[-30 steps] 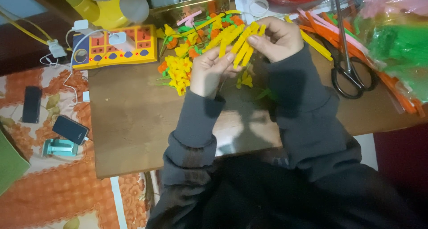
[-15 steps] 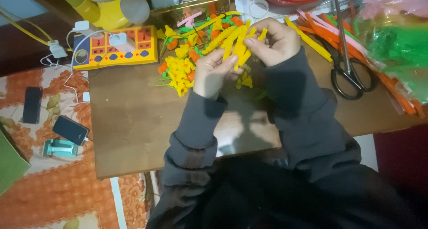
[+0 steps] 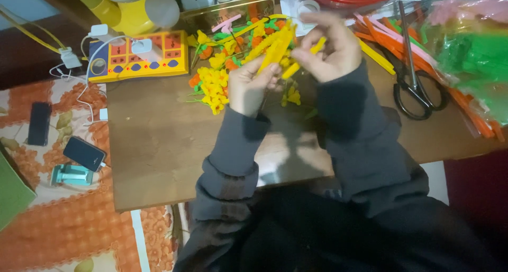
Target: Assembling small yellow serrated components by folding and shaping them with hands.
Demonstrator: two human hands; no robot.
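A person in dark sleeves sits at a brown wooden table [image 3: 159, 150], seen from above. The left hand [image 3: 253, 85] is curled shut around the lower end of a bundle of yellow fuzzy sticks [image 3: 275, 47], which slants up and away from its fingers. The right hand [image 3: 330, 50], just beside the bundle, pinches a short yellow piece [image 3: 317, 44] between thumb and fingertips, its other fingers loosely bent.

Just left of the left hand's fingers lies a cluster of small yellow and orange craft flowers [image 3: 211, 84]. Well right of the right hand's fingers lie black scissors [image 3: 415, 87] and loose orange and pink sticks [image 3: 465, 110]. Far left of both hands sits a yellow power strip [image 3: 138, 57]. Beyond the table edge, on an orange patterned cloth [image 3: 69, 224], lie two dark phones [image 3: 84, 153].
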